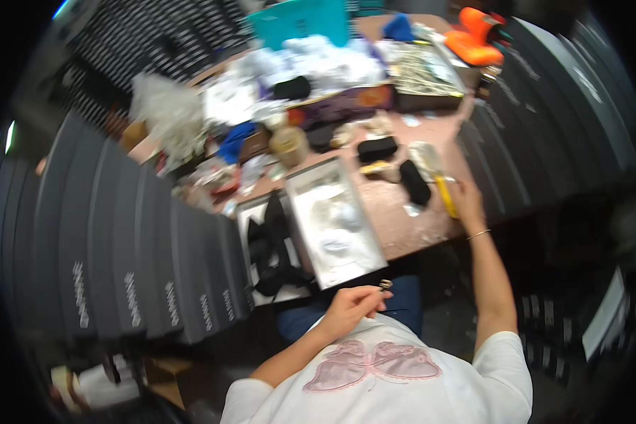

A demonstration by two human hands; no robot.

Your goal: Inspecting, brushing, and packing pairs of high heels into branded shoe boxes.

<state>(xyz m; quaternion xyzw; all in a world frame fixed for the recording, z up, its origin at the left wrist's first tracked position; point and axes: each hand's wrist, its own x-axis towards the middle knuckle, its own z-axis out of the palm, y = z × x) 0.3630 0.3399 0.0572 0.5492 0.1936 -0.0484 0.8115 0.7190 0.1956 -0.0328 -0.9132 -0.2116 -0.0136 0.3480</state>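
My left hand (352, 309) is closed in front of my shirt, gripping a small dark and gold-coloured piece (385, 285) too small to name. At the table's right side, my right hand (468, 200) reaches to a yellow-handled tool (445, 196), its fingers touching or just beside the handle. Blur hides whether they grip it. Close by lie two black oblong pads (415, 184). Nearest my left hand stands an open box (366, 227) with white lining and whitish paper inside. Left of it, another open box (244, 225) holds black strappy shoes (270, 247).
Stacked dark grey boxes rise on the left (120, 233) and right (544, 134). Behind stand a purple box (339, 106) heaped with white paper, a tray of thin pale pieces (424, 67), an orange tape dispenser (473, 46) and a teal bin (300, 25). Clear plastic bags (169, 116) sit back left.
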